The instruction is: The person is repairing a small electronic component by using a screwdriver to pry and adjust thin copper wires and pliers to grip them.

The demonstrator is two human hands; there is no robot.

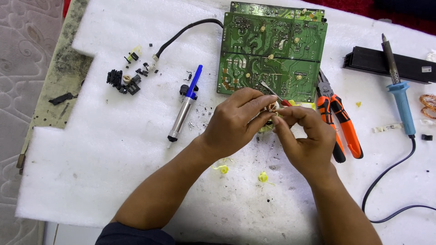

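Near the middle of the foam sheet [91, 181], just below the near edge of the green board [272, 54], both hands met over a small copper coil [272, 107]. The left hand [234, 120] pinched the coil; the right hand [304, 134] pinched its other side, a thin red-handled tool [274, 94] beside it. This looked like taking the coil apart. Any further picking would call for a steady hold. Pliers [338, 122] lay toward the right edge.

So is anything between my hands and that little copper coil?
Nothing visible. Both the left hand and right hand already grip the copper coil directly; a small screwdriver pokes into it from above, over the green circuit board.
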